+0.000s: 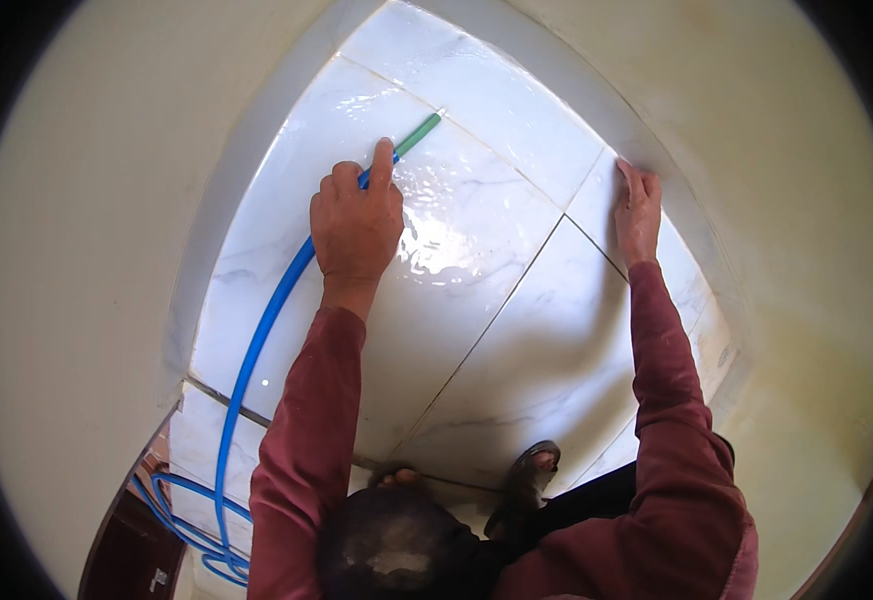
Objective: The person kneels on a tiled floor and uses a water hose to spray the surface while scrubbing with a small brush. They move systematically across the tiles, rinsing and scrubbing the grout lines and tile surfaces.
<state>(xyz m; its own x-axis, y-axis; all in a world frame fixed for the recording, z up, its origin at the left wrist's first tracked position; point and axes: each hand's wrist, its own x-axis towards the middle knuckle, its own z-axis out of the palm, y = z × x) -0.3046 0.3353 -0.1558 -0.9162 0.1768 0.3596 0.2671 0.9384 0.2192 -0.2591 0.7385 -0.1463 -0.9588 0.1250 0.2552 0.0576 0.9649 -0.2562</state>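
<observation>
Your left hand (pixel 358 222) curls its fingers round the hose (pixel 259 337), likely bendy and slick; hold behind its green end (pixel 419 134). Your right hand's (pixel 639 208) grip I can't tell.

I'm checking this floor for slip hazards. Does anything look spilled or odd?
Yes: water glistens in ripples over the white tiles around the green tip of the blue hose in the left hand, so footing may be slippery. One tile joint also turns from dark to pale partway along. Nothing looks clearly broken.
</observation>
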